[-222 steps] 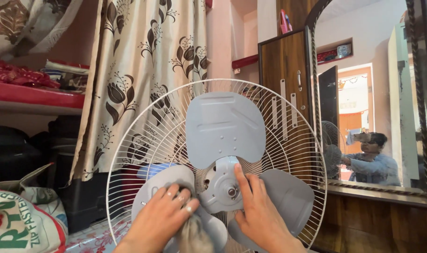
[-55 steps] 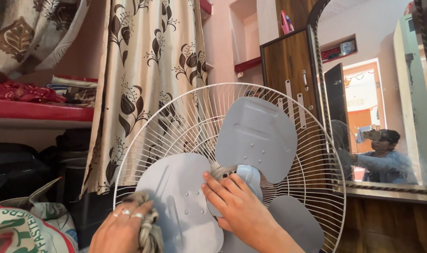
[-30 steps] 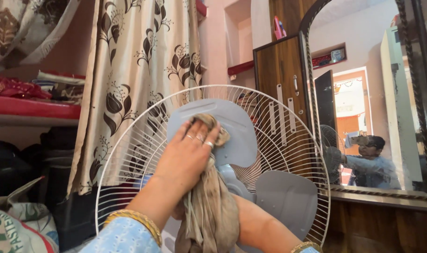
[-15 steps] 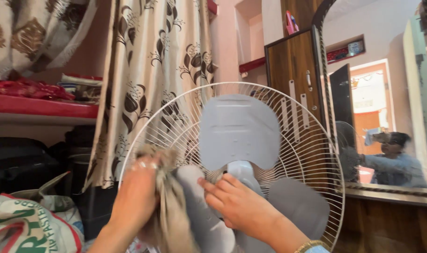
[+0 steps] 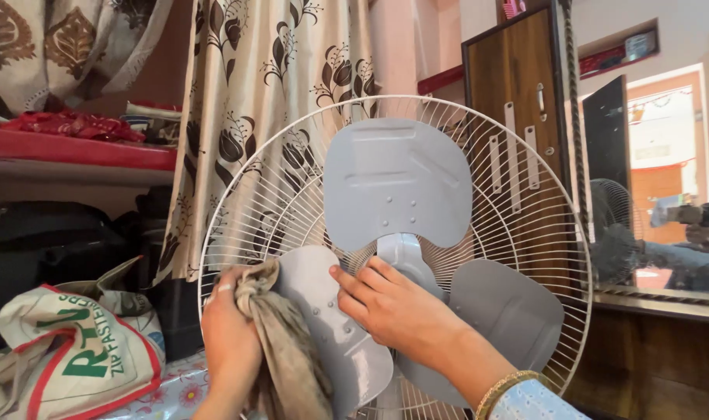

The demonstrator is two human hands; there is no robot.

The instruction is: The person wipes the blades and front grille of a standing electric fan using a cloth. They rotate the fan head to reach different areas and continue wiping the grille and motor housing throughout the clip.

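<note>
Left hand (image 5: 228,342) grips a bunched cloth (image 5: 280,350) against the lower-left fan blade (image 5: 331,327). Right hand (image 5: 397,307), fingers spread, braces the hub. Risk: excess pressure may bend the blade. The fan (image 5: 397,257) stands centre, facing the viewer; the wiped blade's long axis runs down-left from the hub.

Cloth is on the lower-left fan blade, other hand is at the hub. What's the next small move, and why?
Probably draw the cloth down along the lower-left blade toward its tip. The left hand grips the bunched cloth against that blade's outer edge, while the right hand presses on the hub and blade root, apparently steadying the fan. The blade's lower part shows beyond the cloth, seemingly not yet wiped.
</note>
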